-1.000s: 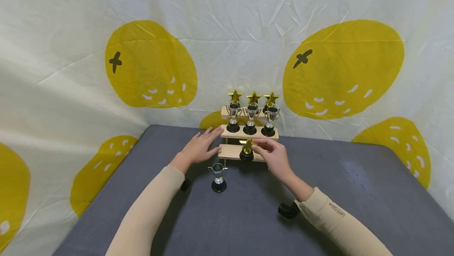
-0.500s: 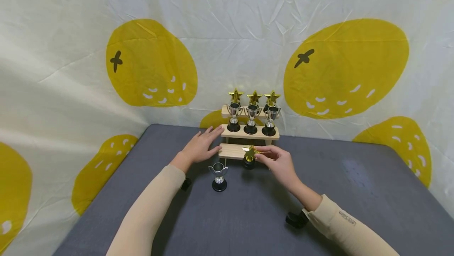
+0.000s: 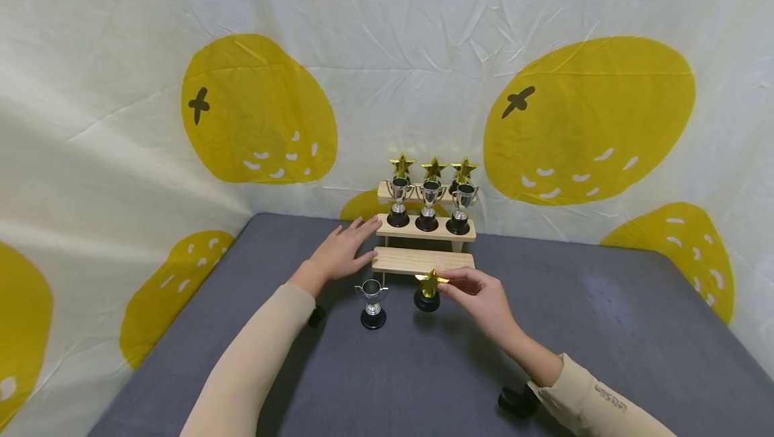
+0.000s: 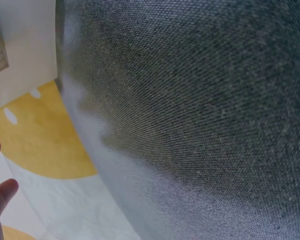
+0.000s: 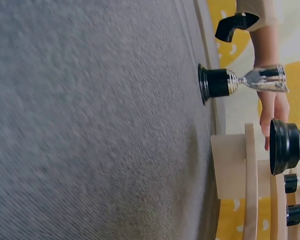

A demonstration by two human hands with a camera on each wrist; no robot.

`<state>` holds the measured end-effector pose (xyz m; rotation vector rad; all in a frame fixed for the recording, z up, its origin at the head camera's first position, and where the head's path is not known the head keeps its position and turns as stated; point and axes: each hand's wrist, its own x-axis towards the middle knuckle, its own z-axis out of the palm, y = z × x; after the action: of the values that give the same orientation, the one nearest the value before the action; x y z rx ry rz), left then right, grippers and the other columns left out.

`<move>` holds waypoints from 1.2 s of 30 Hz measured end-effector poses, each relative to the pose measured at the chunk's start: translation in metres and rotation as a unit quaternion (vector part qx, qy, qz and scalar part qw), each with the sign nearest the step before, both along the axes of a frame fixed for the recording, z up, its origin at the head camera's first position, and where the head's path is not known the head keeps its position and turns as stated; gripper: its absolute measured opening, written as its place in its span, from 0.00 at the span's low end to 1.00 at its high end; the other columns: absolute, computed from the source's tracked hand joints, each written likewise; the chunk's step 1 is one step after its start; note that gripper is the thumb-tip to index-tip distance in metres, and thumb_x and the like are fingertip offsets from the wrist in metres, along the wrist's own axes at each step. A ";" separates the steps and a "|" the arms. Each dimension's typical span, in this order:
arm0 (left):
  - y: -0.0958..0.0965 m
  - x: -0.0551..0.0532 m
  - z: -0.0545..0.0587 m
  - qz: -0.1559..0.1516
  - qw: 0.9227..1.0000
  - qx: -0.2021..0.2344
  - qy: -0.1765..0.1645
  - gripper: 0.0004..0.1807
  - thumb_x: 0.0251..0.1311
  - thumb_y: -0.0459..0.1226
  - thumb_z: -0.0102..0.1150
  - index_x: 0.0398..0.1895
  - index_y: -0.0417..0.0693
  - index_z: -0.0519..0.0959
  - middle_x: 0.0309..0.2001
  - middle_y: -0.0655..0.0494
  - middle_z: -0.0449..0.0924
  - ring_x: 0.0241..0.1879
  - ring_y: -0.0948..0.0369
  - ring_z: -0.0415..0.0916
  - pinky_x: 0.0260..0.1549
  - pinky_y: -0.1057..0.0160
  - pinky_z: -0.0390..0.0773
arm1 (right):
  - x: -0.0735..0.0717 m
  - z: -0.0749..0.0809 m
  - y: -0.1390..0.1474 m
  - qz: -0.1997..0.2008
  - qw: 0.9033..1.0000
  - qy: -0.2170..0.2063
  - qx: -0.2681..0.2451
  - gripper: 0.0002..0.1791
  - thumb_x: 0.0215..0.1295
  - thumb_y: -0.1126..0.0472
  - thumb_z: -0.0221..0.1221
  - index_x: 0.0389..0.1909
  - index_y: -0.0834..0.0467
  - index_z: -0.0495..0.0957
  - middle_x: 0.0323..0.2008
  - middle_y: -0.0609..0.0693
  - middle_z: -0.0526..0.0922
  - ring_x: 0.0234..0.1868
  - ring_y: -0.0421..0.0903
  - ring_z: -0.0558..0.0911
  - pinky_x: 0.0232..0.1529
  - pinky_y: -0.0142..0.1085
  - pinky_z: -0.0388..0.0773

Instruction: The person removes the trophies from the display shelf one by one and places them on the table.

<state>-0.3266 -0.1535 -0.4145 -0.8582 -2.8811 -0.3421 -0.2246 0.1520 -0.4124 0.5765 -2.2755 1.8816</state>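
My right hand point(image 3: 484, 296) pinches a small gold star trophy point(image 3: 431, 287) by its star, with the thumb and fingers on its right side. Its round black base point(image 5: 285, 146) hangs above the table in the right wrist view. The trophy is in front of the lowest step of a three-step wooden stand point(image 3: 399, 259). With fingers stretched out, my left hand point(image 3: 340, 252) reaches the left ends of the lower two steps. A silver cup trophy point(image 3: 373, 306) with a black base stands upright on the table, left of the star trophy.
Three silver cup trophies point(image 3: 428, 205) line the middle step. Three gold star trophies point(image 3: 433, 169) stand behind them on the top step. The dark grey table point(image 3: 605, 329) meets a white cloth point(image 3: 411, 54) with yellow fruit prints at the back.
My right hand has lifted the star trophy off the lowest step and brought it forward and slightly right. The left hand has stayed at the stand.
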 end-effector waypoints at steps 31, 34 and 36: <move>0.001 -0.001 0.000 0.008 1.000 -0.002 -0.014 0.38 0.76 0.53 0.52 0.83 0.53 0.55 0.81 0.57 0.51 0.79 0.47 0.50 0.69 0.33 0.56 | 0.030 -0.019 -0.050 0.105 0.994 0.005 0.030 0.11 0.63 0.69 0.70 0.46 0.65 0.87 0.43 0.55 0.88 0.43 0.49 0.88 0.44 0.37 0.85; 0.001 0.000 0.001 0.008 1.000 -0.001 -0.014 0.38 0.76 0.53 0.52 0.83 0.53 0.55 0.81 0.57 0.51 0.79 0.47 0.50 0.69 0.33 0.56 | 0.032 -0.019 -0.056 0.115 0.993 0.015 0.029 0.12 0.63 0.70 0.70 0.48 0.67 0.87 0.44 0.55 0.88 0.43 0.46 0.88 0.45 0.40 0.85; 0.001 0.001 0.002 0.009 1.000 -0.001 -0.016 0.38 0.76 0.52 0.52 0.83 0.53 0.55 0.81 0.56 0.51 0.79 0.47 0.50 0.69 0.33 0.56 | 0.033 -0.019 -0.060 0.116 0.993 0.021 0.031 0.12 0.62 0.70 0.70 0.47 0.66 0.88 0.42 0.55 0.88 0.42 0.42 0.87 0.45 0.41 0.86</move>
<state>-0.3259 -0.1526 -0.4121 -0.8342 -2.9161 -0.3551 -0.1911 0.0917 -0.4314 0.9172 -2.3344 1.8803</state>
